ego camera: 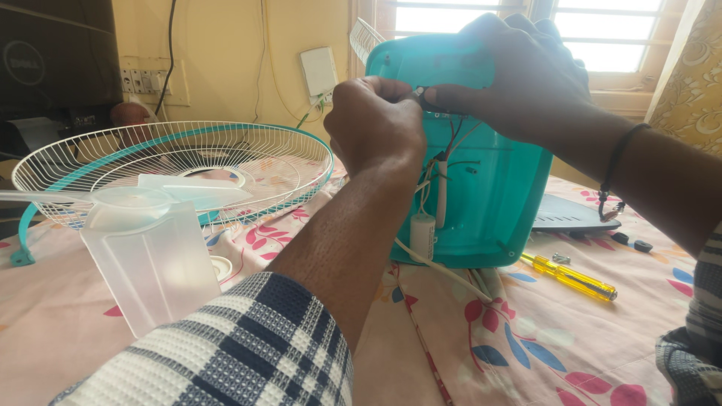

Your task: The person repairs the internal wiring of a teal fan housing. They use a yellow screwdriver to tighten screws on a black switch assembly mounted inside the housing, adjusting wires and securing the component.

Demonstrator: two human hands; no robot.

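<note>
Standing upright, teal fan housing (489, 188), wires exposed

glossy teal plastic housing (489, 188), white wire guard (173, 154), printed cloth (526, 338)

Home room: floral bedsheet (541, 346) as work surface, barred window (602, 30), curtain (688, 68), wall sockets (147, 79)

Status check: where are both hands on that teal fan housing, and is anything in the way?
Left hand closed at wires inside teal fan housing. Right hand steadies housing top. Yellow screwdriver lies beside; nothing blocking.
</note>
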